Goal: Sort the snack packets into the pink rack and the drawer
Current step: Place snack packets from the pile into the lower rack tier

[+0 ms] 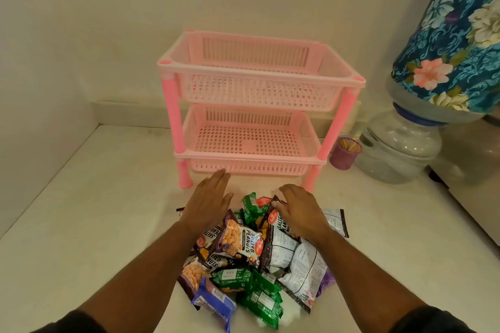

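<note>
I see the packets (251,257) heaped on the desk (81,224) before the rack (254,105): purple peanut bags, green and blue ones. Both rack tiers hold nothing. My left hand (208,203) hovers flat, fingers straight. My right hand (300,211) rests, fingers bent, on a packet.

I see a two-tier rack (259,105) at the back of the counter (81,224), against the wall. A heap of snack packets (257,257) lies before it. Right of the rack stands a toothpick cup (345,153), then a water jar (400,149).
</note>
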Action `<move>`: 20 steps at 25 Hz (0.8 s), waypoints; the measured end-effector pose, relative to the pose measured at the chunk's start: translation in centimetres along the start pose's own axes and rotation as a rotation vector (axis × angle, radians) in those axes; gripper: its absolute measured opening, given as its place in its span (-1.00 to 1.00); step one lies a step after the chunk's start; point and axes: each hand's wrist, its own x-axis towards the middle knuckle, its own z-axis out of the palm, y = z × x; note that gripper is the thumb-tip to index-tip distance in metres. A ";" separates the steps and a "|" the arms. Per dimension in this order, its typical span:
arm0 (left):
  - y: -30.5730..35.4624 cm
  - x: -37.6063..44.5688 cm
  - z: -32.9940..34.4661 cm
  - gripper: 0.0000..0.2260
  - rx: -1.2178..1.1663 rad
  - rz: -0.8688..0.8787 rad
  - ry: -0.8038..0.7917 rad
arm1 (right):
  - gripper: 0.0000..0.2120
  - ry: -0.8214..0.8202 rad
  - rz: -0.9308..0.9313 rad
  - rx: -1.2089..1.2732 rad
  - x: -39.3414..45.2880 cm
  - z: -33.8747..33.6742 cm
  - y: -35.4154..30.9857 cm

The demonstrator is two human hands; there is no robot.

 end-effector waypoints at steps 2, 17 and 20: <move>-0.4 -0.4 -0.1 -0.62 -0.029 0.010 0.038 | -0.44 -0.027 -0.008 0.018 -0.4 0.3 0.2; -1.7 -4.0 0.0 -0.79 -0.036 0.070 -0.081 | -0.71 -0.038 0.018 0.054 -0.7 1.3 0.5; -1.6 -4.3 -0.4 -0.74 -0.067 0.055 -0.113 | -0.59 -0.154 0.002 0.075 -0.7 1.1 1.1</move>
